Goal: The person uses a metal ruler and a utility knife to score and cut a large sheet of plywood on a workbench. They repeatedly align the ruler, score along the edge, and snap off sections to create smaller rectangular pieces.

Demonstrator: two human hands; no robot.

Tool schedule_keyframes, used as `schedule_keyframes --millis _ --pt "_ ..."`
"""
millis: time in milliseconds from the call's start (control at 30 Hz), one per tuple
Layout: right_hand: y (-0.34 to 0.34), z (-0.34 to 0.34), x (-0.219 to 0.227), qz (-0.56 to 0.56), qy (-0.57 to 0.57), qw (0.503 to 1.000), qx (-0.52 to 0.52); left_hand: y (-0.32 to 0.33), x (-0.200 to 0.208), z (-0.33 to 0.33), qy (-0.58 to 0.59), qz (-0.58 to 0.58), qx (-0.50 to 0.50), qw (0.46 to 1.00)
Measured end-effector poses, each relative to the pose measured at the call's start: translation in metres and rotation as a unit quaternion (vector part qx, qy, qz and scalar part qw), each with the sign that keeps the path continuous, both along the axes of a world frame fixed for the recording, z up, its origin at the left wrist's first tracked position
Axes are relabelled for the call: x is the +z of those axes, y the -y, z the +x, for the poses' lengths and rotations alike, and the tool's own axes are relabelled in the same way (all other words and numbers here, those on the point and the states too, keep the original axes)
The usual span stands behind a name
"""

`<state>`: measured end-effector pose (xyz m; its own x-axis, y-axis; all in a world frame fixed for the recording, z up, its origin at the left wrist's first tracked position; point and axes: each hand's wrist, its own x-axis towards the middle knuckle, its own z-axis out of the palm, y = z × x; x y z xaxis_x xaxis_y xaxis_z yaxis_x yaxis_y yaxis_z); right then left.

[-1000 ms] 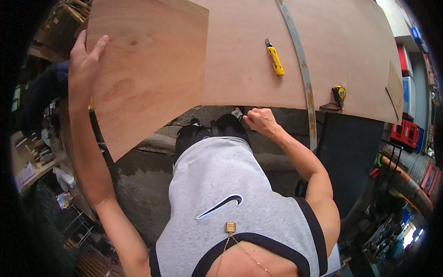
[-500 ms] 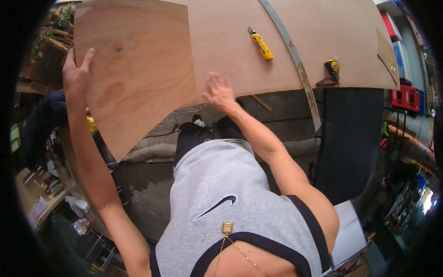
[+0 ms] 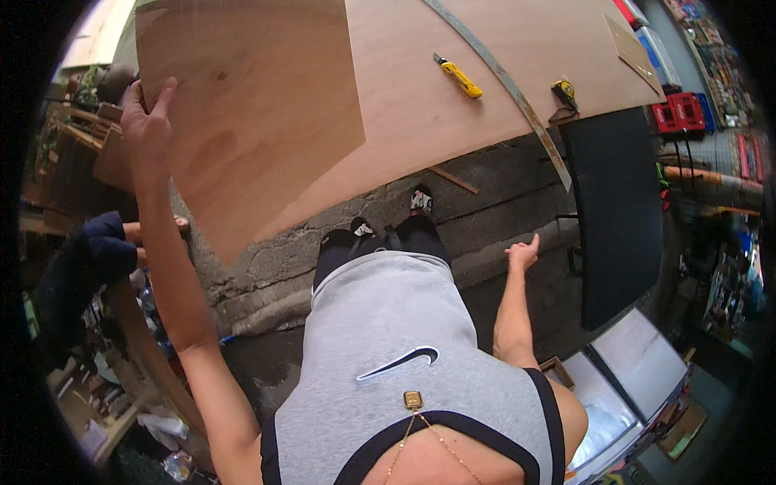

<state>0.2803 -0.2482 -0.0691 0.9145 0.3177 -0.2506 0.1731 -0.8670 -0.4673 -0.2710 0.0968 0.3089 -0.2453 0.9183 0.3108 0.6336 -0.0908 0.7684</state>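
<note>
My left hand (image 3: 148,121) grips the left edge of a thin plywood piece (image 3: 259,97), thumb on its face and fingers behind. The piece is tilted, and its lower corner hangs past the near edge of a large plywood sheet (image 3: 404,129). My right hand (image 3: 523,252) is off to the right over the floor, holding nothing, with its fingers partly spread. On the large sheet lie a yellow utility knife (image 3: 459,76) with its blade out, a long metal straightedge (image 3: 501,77) and a yellow-and-black tape measure (image 3: 564,95). The straightedge overhangs the near edge.
A black panel (image 3: 618,218) stands at the right, by a red case (image 3: 679,113). A wood strip (image 3: 454,180) lies on the floor beyond my shoes. Another person's arm and dark sleeve (image 3: 109,238) show at the left. Pale boxes (image 3: 638,352) stand at lower right.
My right hand has left the large sheet's near edge and swung back to the right. My left hand still grips the plywood piece. The view has shifted, with more floor showing.
</note>
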Motion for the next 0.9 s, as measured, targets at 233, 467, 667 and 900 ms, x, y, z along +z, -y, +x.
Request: schedule_keyframes --millis 233,467,667,900 --pt "0.002 -0.158 -0.035 0.214 -0.290 0.853 0.377 0.030 -0.016 0.036 -0.172 0.204 -0.103 0.958" --pt "0.153 -0.124 -0.069 -0.299 -0.300 0.880 0.216 0.081 -0.155 0.082 -0.346 0.362 -0.369 0.783" --pt "0.150 -0.118 -0.074 -0.027 -0.293 0.956 -0.018 0.144 -0.261 0.119 -0.352 0.207 -0.493 0.768" --pt "-0.032 -0.156 0.036 0.237 -0.474 0.848 0.004 0.156 -0.290 0.150 -0.321 0.120 -0.458 0.820"
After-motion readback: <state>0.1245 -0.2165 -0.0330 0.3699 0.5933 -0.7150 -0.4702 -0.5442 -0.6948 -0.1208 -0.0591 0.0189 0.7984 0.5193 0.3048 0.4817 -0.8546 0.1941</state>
